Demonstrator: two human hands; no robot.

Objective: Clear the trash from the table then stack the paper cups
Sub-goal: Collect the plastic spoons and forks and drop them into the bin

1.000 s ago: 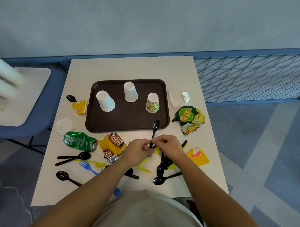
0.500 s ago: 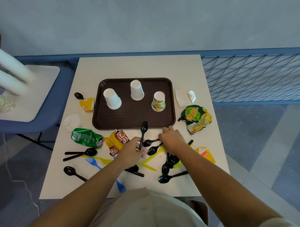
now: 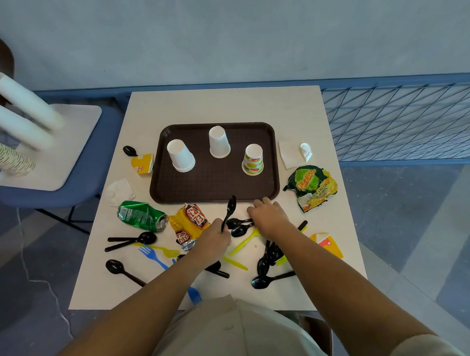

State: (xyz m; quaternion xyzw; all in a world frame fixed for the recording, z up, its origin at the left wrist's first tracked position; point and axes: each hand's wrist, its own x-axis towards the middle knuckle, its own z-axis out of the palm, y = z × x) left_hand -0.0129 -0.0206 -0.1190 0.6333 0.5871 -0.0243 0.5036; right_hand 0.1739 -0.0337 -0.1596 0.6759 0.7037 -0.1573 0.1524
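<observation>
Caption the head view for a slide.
Left hand holds a black spoon; right hand lies over two more spoons near the tray.

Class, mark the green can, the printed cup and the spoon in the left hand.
Green can [image 3: 140, 215]: head view, middle of its crushed side.
Printed cup [image 3: 253, 160]: head view, middle of its wall.
Held spoon [image 3: 229, 211]: head view, handle just below the bowl.

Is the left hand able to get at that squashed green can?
Probably, but not freely: the green can lies close to the left hand with only an orange wrapper between, yet that hand grips a black spoon, which it may need to set down first.
</observation>
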